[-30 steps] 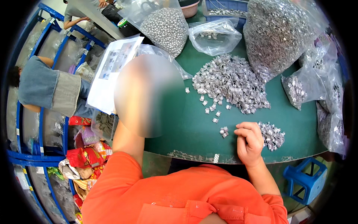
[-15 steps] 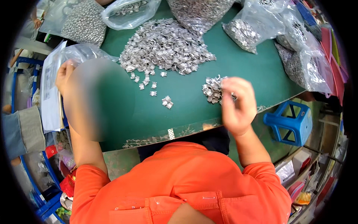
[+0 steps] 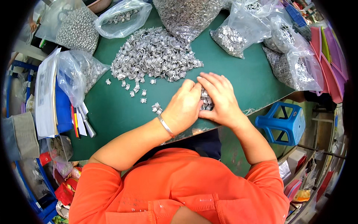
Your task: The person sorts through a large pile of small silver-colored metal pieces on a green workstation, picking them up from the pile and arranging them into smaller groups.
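Observation:
My left hand (image 3: 183,107), with a metal bracelet (image 3: 165,125) at its wrist, presses with curled fingers against the left side of a small heap of silvery metal pieces (image 3: 206,100). My right hand (image 3: 221,100) wraps the same heap from the right, its fingers reaching over the far side and its thumb along the near side. Between them the two hands cup the heap, so only its middle shows. A small cluster of like pieces (image 3: 157,108) lies left of my left hand. Farther off spreads a large pile of the same pieces (image 3: 153,56).
Clear bags of metal parts stand at the back, among them a large bag (image 3: 186,15) and a bag at right (image 3: 228,39). A plastic bag (image 3: 76,72), papers (image 3: 46,97) and pens (image 3: 76,121) lie at left. A blue stool (image 3: 283,121) stands beyond the table's right edge.
My left hand has come from the plastic bag at the left across to the small heap. My right hand has closed in around the heap. The whole view has shifted slightly.

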The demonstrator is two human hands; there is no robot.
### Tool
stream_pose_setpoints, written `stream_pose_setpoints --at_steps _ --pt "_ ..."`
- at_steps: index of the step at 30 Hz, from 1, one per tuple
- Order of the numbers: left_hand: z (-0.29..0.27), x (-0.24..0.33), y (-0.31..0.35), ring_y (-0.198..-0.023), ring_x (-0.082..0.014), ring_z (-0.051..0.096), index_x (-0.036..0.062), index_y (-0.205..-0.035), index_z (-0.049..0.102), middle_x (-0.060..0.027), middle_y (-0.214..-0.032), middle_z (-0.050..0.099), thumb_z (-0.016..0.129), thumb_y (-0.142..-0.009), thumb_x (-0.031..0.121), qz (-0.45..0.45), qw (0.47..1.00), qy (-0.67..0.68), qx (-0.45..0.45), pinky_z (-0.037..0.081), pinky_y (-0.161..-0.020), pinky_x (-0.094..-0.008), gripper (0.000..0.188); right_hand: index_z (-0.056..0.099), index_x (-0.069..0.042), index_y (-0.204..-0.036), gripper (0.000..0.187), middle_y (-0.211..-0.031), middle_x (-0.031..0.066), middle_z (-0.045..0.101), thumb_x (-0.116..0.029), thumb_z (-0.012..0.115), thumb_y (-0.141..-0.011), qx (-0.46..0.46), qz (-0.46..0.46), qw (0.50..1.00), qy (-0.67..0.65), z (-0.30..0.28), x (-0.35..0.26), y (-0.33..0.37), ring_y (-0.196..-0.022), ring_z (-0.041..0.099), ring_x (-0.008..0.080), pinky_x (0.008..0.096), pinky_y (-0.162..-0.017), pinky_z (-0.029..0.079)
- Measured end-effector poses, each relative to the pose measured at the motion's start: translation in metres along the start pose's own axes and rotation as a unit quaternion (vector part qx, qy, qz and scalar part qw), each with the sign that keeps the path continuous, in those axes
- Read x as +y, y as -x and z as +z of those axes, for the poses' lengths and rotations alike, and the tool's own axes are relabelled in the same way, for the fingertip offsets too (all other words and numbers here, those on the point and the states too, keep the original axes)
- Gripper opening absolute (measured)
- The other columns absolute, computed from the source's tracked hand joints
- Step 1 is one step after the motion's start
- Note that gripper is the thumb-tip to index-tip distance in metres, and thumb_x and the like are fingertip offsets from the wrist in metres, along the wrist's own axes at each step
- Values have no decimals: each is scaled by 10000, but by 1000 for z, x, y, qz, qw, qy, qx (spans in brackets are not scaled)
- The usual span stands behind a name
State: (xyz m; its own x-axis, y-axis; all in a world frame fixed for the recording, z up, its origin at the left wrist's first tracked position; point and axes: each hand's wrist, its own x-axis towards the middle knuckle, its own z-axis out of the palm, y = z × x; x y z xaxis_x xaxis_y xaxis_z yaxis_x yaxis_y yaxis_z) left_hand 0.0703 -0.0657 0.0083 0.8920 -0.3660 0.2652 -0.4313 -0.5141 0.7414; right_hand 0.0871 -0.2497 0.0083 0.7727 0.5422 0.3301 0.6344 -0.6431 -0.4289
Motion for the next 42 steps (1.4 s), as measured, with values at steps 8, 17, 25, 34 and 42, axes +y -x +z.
stream_pose_setpoints --at_steps 8,17,25,34,42 --pt "2 2 4 -755 -212 638 -35 -1090 603 -131 -980 606 734 -805 0 -42 995 80 42 531 -659 -317 316 653 -105 -1075 429 -1005 30 643 -219 764 -676 67 -26 997 26 8 0 -1 -906 584 254 408 -773 436" --pt "-6 2 2 -1135 -185 611 -63 -1308 497 -138 -1277 580 641 -897 -39 -242 927 282 -53 528 -959 -301 435 679 -96 -966 317 -937 39 636 -144 767 -665 106 -46 993 31 4 11 1 -846 588 253 389 -733 471" --pt "-2 35 -11 -1311 -260 492 -38 -1382 448 -162 -1386 523 498 -1018 162 -399 696 595 40 389 -1099 -398 418 703 -27 -901 174 -862 113 685 -50 756 -738 194 116 966 -127 -3 15 -8 -795 661 258 341 -737 532" --pt "9 24 -20 -1073 -232 618 80 -1105 582 -105 -1128 632 424 -1024 434 -347 408 843 49 477 -978 -398 396 689 -28 -890 191 -906 121 681 -30 758 -712 212 68 952 -210 2 -39 -30 -844 665 254 360 -802 528" --pt "-2 9 -12 -1051 -229 617 66 -1111 606 -92 -1116 647 441 -1002 293 -254 305 917 40 488 -956 -377 301 672 -41 -884 115 -944 140 692 -47 724 -782 230 -20 962 -147 6 -61 -45 -895 662 278 433 -902 490"
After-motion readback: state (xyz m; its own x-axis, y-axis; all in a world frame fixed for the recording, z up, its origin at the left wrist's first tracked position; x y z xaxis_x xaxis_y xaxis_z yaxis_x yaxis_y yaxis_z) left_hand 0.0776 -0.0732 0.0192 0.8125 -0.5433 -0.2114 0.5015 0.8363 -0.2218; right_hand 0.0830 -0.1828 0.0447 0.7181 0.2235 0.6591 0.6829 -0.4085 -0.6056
